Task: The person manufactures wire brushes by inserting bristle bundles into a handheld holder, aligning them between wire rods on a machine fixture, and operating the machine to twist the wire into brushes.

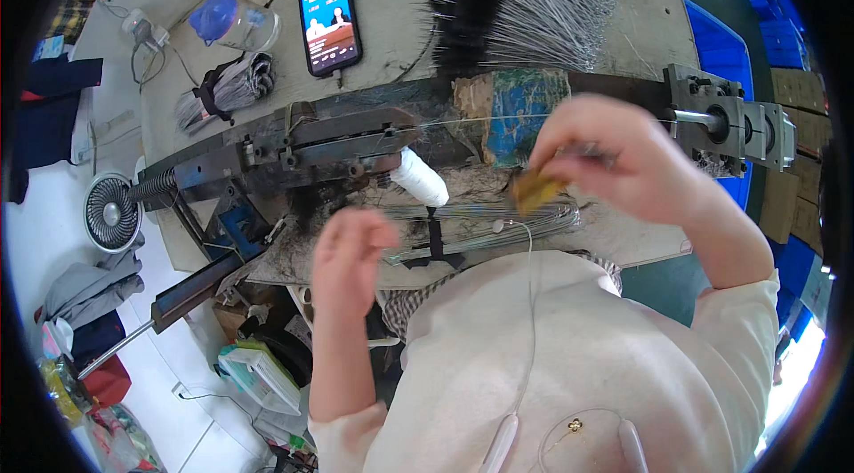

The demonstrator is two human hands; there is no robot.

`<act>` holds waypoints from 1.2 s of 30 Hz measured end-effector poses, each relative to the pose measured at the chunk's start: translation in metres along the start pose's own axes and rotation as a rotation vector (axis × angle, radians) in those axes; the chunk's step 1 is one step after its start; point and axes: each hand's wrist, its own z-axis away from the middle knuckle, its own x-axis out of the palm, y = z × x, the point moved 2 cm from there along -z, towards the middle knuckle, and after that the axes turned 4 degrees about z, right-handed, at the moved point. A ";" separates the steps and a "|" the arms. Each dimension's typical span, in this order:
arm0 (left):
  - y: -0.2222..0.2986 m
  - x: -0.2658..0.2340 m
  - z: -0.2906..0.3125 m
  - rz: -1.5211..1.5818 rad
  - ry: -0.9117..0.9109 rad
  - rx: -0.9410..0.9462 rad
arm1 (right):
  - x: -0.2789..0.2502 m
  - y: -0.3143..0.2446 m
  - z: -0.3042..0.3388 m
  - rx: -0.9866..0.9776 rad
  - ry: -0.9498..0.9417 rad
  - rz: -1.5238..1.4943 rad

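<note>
My right hand [614,148] is closed on a small yellow object [535,193], too blurred for its kind to show; something dark and metallic lies between the fingers. It hovers at the near side of a thin wire [480,121] stretched across the machine. Smeared by motion, my left hand [347,255] is raised near the table's front edge, left of a white thread spool [420,177]; what its fingers do is unclear. The spool hangs tilted under the machine's dark metal clamp arm [347,130]. A grey metal chuck [716,121] stands at the wire's right end.
A strapped bundle of wires [480,233] lies at the table's front. Behind the machine are a pile of wire brushes [551,10], a lit phone [330,24], a plastic jar [253,31] and a tied grey bundle [229,90]. A small fan [112,212] stands left, blue bins [725,55] right.
</note>
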 end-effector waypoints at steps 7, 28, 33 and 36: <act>-0.053 0.151 -0.073 -0.252 -0.540 -0.162 | -0.022 -0.016 -0.016 0.099 0.276 -0.133; -0.010 0.114 -0.045 0.599 -0.276 -0.253 | -0.008 -0.012 -0.044 -0.111 0.205 0.285; -0.010 0.114 -0.043 0.638 -0.255 -0.221 | -0.005 -0.027 -0.030 -0.295 0.367 0.564; -0.009 0.114 -0.043 0.655 -0.307 -0.243 | 0.011 -0.026 -0.023 -0.325 0.360 0.773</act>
